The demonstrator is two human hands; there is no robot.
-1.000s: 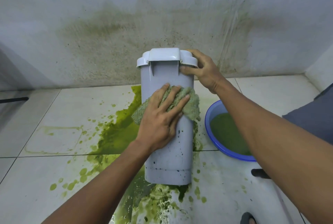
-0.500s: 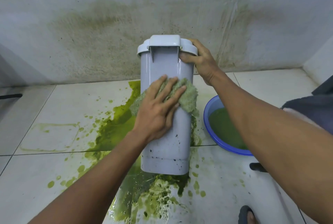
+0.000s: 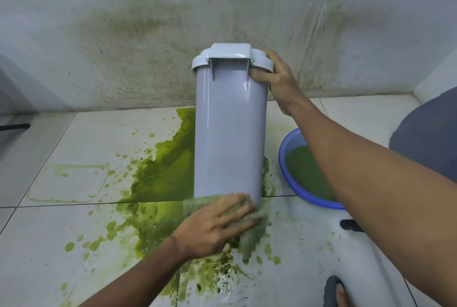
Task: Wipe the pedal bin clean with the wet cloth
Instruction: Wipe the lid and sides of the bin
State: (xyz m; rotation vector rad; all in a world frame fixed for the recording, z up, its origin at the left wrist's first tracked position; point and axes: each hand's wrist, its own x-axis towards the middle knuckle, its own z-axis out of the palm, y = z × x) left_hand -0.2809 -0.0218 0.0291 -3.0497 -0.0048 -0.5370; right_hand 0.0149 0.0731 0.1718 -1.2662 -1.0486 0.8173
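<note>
A tall pale grey pedal bin (image 3: 228, 133) stands on the tiled floor in the middle of the view, its lid closed and its near side smooth and glossy. My left hand (image 3: 214, 226) lies flat with spread fingers on a wet greenish cloth (image 3: 251, 228) and presses it against the bin's bottom edge. The cloth hides the base of the bin. My right hand (image 3: 275, 78) grips the bin at the right side of its rim, with the thumb on the near wall just under the lid.
A green spill (image 3: 163, 173) spreads over the white floor tiles left of and in front of the bin. A blue basin (image 3: 286, 165) of green water sits to the right, partly behind my right forearm. A stained wall stands close behind. A sandalled foot (image 3: 336, 293) shows bottom right.
My left hand has slid the cloth down the bin's near side from the upper middle to the bottom edge. The dark specks on the lower wall are gone. My right hand keeps its grip.
</note>
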